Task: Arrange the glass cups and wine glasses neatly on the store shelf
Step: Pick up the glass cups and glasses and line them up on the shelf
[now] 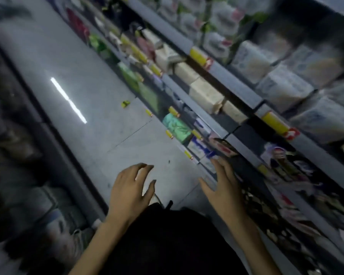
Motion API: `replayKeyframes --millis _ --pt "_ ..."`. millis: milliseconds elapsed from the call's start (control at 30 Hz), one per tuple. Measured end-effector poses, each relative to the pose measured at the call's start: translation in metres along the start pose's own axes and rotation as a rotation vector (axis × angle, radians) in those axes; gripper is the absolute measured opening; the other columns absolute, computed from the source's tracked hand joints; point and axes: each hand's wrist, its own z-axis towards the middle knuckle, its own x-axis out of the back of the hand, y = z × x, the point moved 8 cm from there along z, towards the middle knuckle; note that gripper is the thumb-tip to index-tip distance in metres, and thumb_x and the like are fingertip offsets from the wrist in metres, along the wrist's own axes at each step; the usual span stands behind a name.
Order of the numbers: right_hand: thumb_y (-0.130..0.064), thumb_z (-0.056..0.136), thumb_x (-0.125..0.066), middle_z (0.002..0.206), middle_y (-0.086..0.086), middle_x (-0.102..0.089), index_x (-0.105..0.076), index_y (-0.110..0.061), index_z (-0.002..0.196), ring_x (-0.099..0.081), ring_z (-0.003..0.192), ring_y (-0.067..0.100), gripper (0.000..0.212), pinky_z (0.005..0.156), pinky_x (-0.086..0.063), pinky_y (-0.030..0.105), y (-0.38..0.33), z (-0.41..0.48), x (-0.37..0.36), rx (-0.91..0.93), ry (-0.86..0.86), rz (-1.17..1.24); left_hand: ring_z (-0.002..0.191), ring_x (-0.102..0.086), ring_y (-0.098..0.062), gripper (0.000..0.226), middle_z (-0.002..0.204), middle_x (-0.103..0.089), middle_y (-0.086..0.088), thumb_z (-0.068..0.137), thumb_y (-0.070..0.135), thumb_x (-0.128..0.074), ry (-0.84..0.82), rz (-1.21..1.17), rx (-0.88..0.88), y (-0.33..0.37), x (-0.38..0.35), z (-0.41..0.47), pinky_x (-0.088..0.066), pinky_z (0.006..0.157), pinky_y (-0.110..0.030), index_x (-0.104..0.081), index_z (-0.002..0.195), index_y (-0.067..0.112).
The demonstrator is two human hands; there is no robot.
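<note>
Head view, blurred: left hand (131,187) loosely curled, holding nothing, above glossy grey floor (68,56); right hand (224,189) spread flat, empty, beside grey shelf (236,81) edge.

2 hands are in view, the left hand (131,187) and the right hand (224,189), both near. On the right, the store shelf (244,92) shows at least 3 grey front edges; blur hides any others. The edge farthest right carries 2 large yellow price tags (198,54). 1 small yellow tag (125,104) lies on the floor (48,56). 4 tan packs (205,96) sit in a row, with 1 teal pack (176,126) left of them. The smaller yellow tags (173,111) are too blurred to count. 1 light streak (68,100) reflects on the floor.
</note>
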Motion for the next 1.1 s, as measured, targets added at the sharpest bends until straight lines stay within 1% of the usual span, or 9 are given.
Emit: replayKeyframes --millis 67,167,300,433,500,667,800,967,1100 --pt "-0.052 0.092 -0.069 0.162 0.004 -0.036 -0.043 -0.025 0.154 -0.044 0.144 0.03 0.073 0.106 -0.051 0.049 -0.023 0.014 -0.034 0.013 -0.012 -0.072 0.115 -0.062 -0.03 0.045 0.132 -0.062 -0.003 0.098 0.042 -0.059 -0.002 -0.009 0.15 -0.051 0.001 -0.019 -0.049 0.098 -0.046 -0.062 0.137 0.019" --pt "-0.048 0.091 -0.074 0.163 0.004 -0.036 -0.044 -0.025 0.155 -0.042 0.145 0.029 0.074 0.111 -0.047 0.047 -0.071 0.034 -0.08 0.096 -0.059 -0.178 0.121 -0.058 -0.03 0.05 0.138 -0.059 -0.004 0.098 0.044 -0.059 -0.009 -0.021 0.286 -0.107 0.001 -0.038 -0.047 0.104 -0.048 -0.057 0.142 0.02" --pt "-0.048 0.088 -0.077 0.161 0.008 -0.041 -0.048 -0.023 0.152 -0.043 0.145 0.032 0.075 0.113 -0.045 0.05 -0.117 0.052 -0.137 0.192 -0.177 -0.267 0.126 -0.056 -0.03 0.052 0.139 -0.057 -0.006 0.097 0.039 -0.064 0.008 -0.013 0.415 -0.161 0.011 -0.049 -0.044 0.109 -0.051 -0.054 0.144 0.019" --pt "-0.054 0.089 -0.072 0.161 0.006 -0.039 -0.044 -0.024 0.153 -0.038 0.149 0.03 0.076 0.116 -0.042 0.051 -0.156 0.082 -0.173 0.26 -0.271 -0.288 0.127 -0.056 -0.029 0.052 0.14 -0.056 -0.004 0.098 0.045 -0.054 0.004 -0.031 0.507 -0.203 0.018 -0.039 -0.045 0.108 -0.048 -0.051 0.145 0.021" --pt "-0.052 0.088 -0.073 0.159 0.009 -0.042 -0.045 -0.022 0.151 -0.041 0.146 0.032 0.075 0.115 -0.043 0.053 -0.177 0.106 -0.189 0.294 -0.286 -0.307 0.126 -0.057 -0.028 0.053 0.141 -0.057 -0.004 0.098 0.046 -0.051 0.001 -0.037 0.553 -0.227 0.02 -0.026 -0.047 0.106 -0.046 -0.052 0.145 0.021" --pt "-0.04 0.079 -0.087 0.147 0.019 -0.053 -0.055 -0.012 0.142 -0.052 0.136 0.041 0.076 0.107 -0.049 0.058 -0.231 0.187 -0.238 0.366 -0.29 -0.32 0.123 -0.059 -0.03 0.052 0.14 -0.058 -0.007 0.097 0.043 -0.055 0.017 -0.025 0.612 -0.299 0.035 0.03 -0.05 0.102 -0.047 -0.053 0.143 0.019" --pt "-0.042 0.078 -0.087 0.146 0.02 -0.055 -0.058 -0.012 0.142 -0.054 0.133 0.042 0.076 0.109 -0.048 0.057 -0.289 0.274 -0.263 0.347 -0.294 -0.334 0.124 -0.059 -0.03 0.052 0.14 -0.058 -0.007 0.097 0.043 -0.054 0.033 -0.004 0.646 -0.367 0.058 0.094 -0.05 0.102 -0.047 -0.053 0.143 0.02" --pt "-0.05 0.088 -0.076 0.154 0.012 -0.049 -0.05 -0.016 0.15 -0.047 0.141 0.034 0.075 0.114 -0.043 0.052 -0.376 0.376 -0.286 0.411 -0.319 -0.32 0.123 -0.059 -0.029 0.051 0.139 -0.059 -0.006 0.096 0.038 -0.063 0.078 0.013 0.678 -0.439 0.102 0.189 -0.05 0.102 -0.047 -0.054 0.143 0.02" --pt "-0.056 0.09 -0.061 0.153 0.014 -0.05 -0.051 -0.013 0.149 -0.046 0.143 0.035 0.074 0.114 -0.043 0.053 -0.425 0.435 -0.297 0.403 -0.349 -0.26 0.118 -0.061 -0.029 0.05 0.135 -0.062 -0.007 0.096 0.039 -0.064 0.109 0.012 0.678 -0.482 0.133 0.261 -0.052 0.097 -0.047 -0.056 0.141 0.019"
